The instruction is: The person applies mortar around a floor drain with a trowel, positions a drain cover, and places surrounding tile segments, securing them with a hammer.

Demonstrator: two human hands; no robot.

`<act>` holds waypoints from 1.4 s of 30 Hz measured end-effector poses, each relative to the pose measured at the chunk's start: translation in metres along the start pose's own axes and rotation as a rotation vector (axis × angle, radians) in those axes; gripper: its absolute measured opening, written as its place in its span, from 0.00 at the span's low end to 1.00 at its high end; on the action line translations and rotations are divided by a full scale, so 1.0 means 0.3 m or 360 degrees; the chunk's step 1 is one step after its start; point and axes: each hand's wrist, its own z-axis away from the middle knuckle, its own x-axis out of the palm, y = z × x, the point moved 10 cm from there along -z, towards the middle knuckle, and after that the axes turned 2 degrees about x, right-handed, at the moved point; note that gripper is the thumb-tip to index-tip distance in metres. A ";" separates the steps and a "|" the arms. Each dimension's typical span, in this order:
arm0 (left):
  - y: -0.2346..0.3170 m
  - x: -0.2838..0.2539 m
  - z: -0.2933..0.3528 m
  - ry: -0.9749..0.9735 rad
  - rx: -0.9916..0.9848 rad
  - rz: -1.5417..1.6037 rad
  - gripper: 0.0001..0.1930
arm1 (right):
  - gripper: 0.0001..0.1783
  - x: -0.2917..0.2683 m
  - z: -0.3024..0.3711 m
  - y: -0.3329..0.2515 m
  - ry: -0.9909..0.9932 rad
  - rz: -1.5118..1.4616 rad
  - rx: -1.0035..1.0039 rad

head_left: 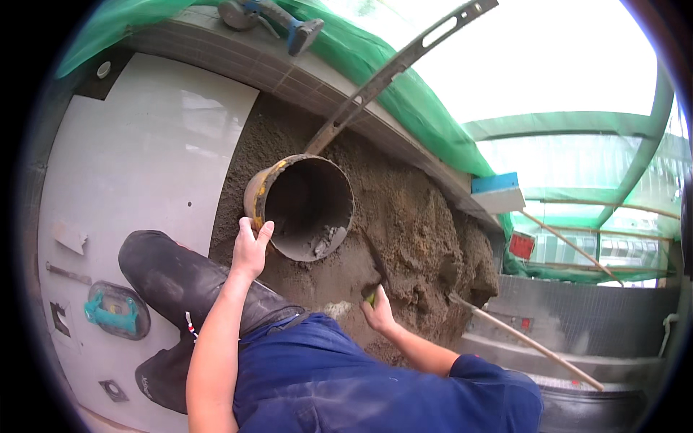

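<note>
My left hand (250, 249) is closed on the near left rim of a round bucket (261, 189), which is tilted with its mouth facing me. Some grey cement paste (330, 242) clings inside the bucket's lower wall. A green-handled trowel (377, 257) is in my right hand (378, 312), fingers wrapped round the handle. Its dark, narrow-looking blade points up toward the mortar beside the bucket. Damp brown-grey mortar (415, 245) is spread under and around the bucket, smoother near the trowel and heaped to the right.
Large pale tiles (144, 144) lie at left, bearing a teal-handled suction lifter (115, 312). A long spirit level (393, 68) leans past the bucket onto the ledge. An angle grinder (278, 20) sits on the ledge by green netting (433, 119). A wooden handle (534, 343) slants from the mortar.
</note>
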 end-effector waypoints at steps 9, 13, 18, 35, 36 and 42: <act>0.008 -0.003 0.000 0.0093 0.0029 -0.0120 0.29 | 0.22 0.186 -0.152 -0.119 -0.0589 -0.1072 0.0321; -0.007 -0.026 0.014 0.0100 0.0012 -0.0123 0.30 | 0.23 0.083 -0.015 0.036 -0.0731 -0.0979 0.0668; 0.006 -0.010 0.011 0.0105 0.0045 -0.0102 0.31 | 0.22 -0.239 0.024 0.041 -0.0332 -0.0518 0.0542; 0.043 -0.053 0.022 0.0227 0.0051 -0.0312 0.38 | 0.13 -0.080 -0.056 -0.865 -0.1087 0.1528 -0.0458; 0.047 -0.047 0.021 0.0198 0.0018 -0.0302 0.38 | 0.13 -0.071 -0.067 -0.850 -0.1088 0.1586 -0.0511; 0.054 -0.046 0.020 0.0183 0.0004 -0.0341 0.38 | 0.12 -0.066 -0.081 -0.817 -0.1032 0.1664 -0.0434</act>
